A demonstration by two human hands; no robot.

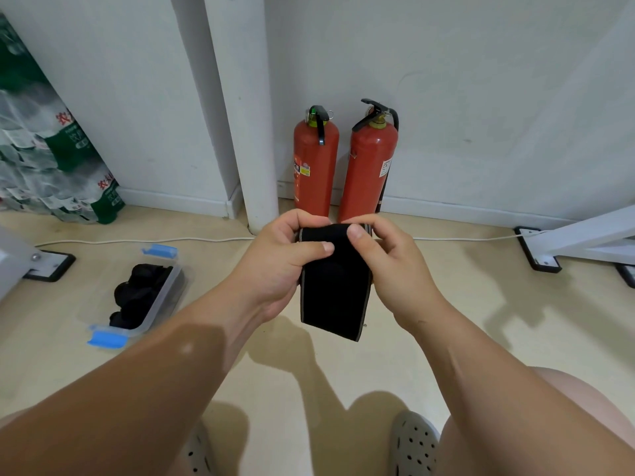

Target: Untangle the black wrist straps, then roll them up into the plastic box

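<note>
Bare forearms (137,379) and knees (584,424); grey clogs (414,444) dotted with round holes

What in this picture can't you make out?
Head view only.
- Top end of the wrist strap: hidden under fingers of left hand and right hand.
- rolled straps in the plastic box: black shapes merge, count unclear.
- fire extinguisher labels: too small to read.

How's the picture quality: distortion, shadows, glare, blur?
Head view: wide-angle bend tilts the pillar; hard arm shadows fall on the floor under the strap; small glare spot on the left forearm; left hand and right hand sharp.
</note>
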